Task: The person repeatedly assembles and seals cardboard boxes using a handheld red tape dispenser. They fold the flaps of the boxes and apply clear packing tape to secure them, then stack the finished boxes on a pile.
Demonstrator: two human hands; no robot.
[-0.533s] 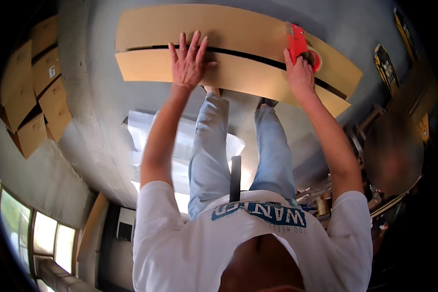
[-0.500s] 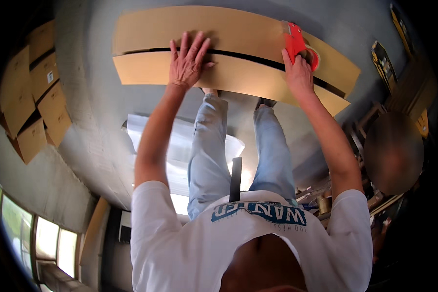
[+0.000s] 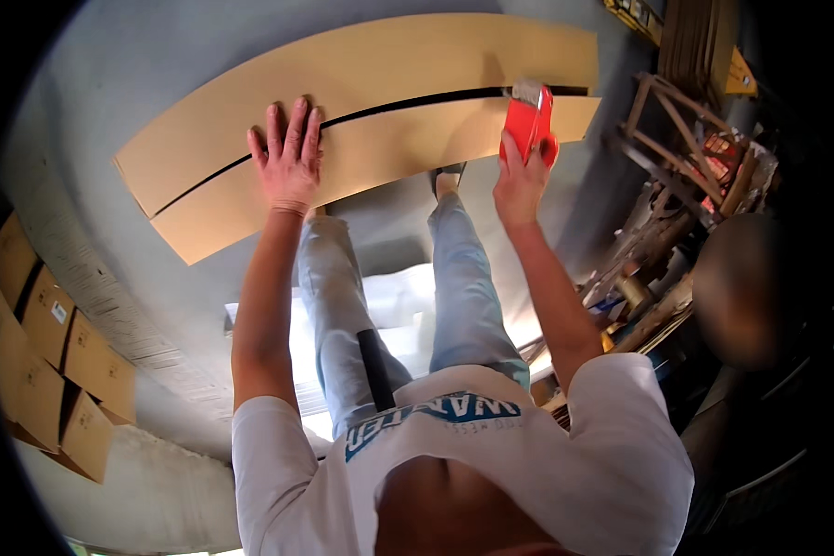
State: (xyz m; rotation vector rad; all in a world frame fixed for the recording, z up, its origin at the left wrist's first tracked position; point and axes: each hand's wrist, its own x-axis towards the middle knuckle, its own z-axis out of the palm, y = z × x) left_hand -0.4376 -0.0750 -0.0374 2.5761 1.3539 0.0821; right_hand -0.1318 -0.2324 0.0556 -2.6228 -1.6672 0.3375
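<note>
Flatly spread, the left hand (image 3: 289,171) rested on a carton (image 3: 389,141); near the carton's right edge, the right hand (image 3: 521,190) grasped a red tape dispenser (image 3: 526,120).

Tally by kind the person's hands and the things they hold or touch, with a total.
Left hand and right hand, both bare: 2
Red handheld tape dispenser: 1
Long brown cardboard box: 1
Total: 4

Several brown boxes (image 3: 94,363) sat clustered at the left. On the right, a wooden frame (image 3: 688,137) stood beside jumbled clutter (image 3: 653,243).
</note>
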